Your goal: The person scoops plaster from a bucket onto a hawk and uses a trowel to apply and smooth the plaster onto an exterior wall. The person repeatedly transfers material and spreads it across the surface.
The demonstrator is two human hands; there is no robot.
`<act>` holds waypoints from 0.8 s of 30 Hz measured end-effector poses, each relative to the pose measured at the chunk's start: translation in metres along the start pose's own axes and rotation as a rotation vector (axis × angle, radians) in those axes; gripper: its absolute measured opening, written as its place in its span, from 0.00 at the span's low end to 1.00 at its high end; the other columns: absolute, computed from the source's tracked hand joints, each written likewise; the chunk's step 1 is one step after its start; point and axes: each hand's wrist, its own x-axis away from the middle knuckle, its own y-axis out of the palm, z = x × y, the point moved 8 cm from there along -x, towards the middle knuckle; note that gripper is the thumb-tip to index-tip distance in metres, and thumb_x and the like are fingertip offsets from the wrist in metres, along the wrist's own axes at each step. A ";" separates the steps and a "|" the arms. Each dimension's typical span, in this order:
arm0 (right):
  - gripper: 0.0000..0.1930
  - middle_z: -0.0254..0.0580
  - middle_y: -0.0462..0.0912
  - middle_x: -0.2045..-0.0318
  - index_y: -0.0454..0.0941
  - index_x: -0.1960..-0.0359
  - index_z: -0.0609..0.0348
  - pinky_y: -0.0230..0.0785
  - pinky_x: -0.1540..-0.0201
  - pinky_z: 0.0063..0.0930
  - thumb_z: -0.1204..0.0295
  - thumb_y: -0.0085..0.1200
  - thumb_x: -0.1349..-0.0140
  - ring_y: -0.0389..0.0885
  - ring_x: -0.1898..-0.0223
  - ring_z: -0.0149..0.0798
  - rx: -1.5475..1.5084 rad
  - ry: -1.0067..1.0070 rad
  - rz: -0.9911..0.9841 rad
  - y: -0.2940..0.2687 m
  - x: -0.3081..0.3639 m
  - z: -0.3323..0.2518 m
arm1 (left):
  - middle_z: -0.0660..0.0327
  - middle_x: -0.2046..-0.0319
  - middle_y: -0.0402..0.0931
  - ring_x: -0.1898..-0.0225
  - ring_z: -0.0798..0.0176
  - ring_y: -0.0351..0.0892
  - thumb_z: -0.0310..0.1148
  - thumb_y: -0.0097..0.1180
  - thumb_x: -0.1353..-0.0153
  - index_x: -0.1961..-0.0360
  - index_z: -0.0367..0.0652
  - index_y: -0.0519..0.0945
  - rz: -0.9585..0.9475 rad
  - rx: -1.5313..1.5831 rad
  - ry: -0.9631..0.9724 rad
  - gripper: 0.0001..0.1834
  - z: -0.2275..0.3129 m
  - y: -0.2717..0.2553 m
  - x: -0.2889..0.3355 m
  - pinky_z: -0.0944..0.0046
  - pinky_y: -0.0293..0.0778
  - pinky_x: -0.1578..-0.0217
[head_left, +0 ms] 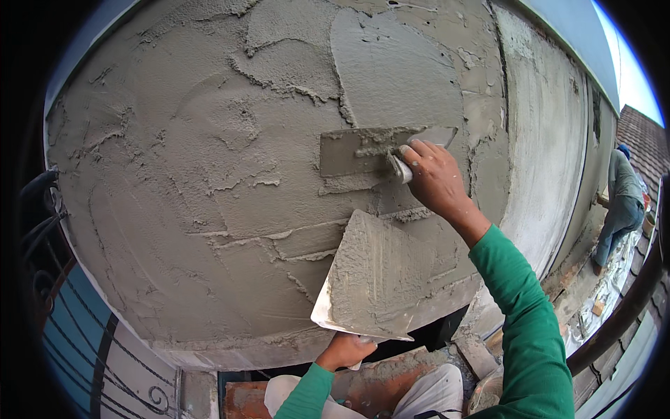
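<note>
The right hand [434, 174] is closed around the handle of a trowel [380, 150], pressing its flat blade against the wall [209, 174]; the blade lies level and flush, likely so the wet grey plaster [391, 77] spreads in an even coat. The left hand [344, 349] grips a hawk [373, 279] from below, fingers wrapped on its handle, and tilts the board up close under the trowel, just beside the wall, which keeps the load within easy reach and lets drips fall back on it. The hawk carries a thick, rough grey layer of mortar over most of its face, with a bare pale rim at the lower left. The wall's coat is uneven: smooth sweeps at the top, ragged ridges and seams across the middle. Well apart at the right, another person [621, 202] stands by the same wall.
</note>
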 end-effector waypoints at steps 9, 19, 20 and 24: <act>0.12 0.49 0.86 0.59 0.81 0.54 0.53 0.76 0.52 0.50 0.68 0.59 0.39 0.84 0.52 0.56 0.017 0.154 -0.053 -0.010 -0.119 0.042 | 0.45 0.40 0.78 0.36 0.44 0.74 0.39 0.67 0.46 0.40 0.34 0.78 -0.124 0.086 -0.062 0.33 -0.043 0.021 0.034 0.54 0.65 0.33; 0.18 0.63 0.86 0.63 0.82 0.48 0.58 0.76 0.58 0.49 0.70 0.58 0.41 0.86 0.59 0.61 0.114 0.401 0.033 -0.056 -0.165 0.115 | 0.46 0.44 0.80 0.40 0.51 0.76 0.34 0.69 0.48 0.40 0.32 0.77 -0.090 0.161 -0.215 0.34 -0.084 0.034 0.090 0.58 0.69 0.37; 0.18 0.58 0.87 0.62 0.81 0.48 0.55 0.76 0.56 0.49 0.66 0.60 0.39 0.86 0.57 0.58 0.115 0.392 -0.023 -0.049 -0.145 0.107 | 0.48 0.46 0.81 0.45 0.54 0.78 0.33 0.70 0.49 0.40 0.32 0.77 -0.055 0.159 -0.182 0.34 -0.084 0.033 0.094 0.59 0.73 0.43; 0.15 0.46 0.86 0.56 0.81 0.52 0.52 0.79 0.52 0.46 0.70 0.63 0.42 0.86 0.53 0.53 0.006 0.098 -0.141 -0.016 -0.027 0.032 | 0.53 0.51 0.83 0.58 0.61 0.81 0.31 0.71 0.49 0.41 0.31 0.77 -0.014 0.330 -0.294 0.33 -0.096 0.036 0.113 0.61 0.78 0.56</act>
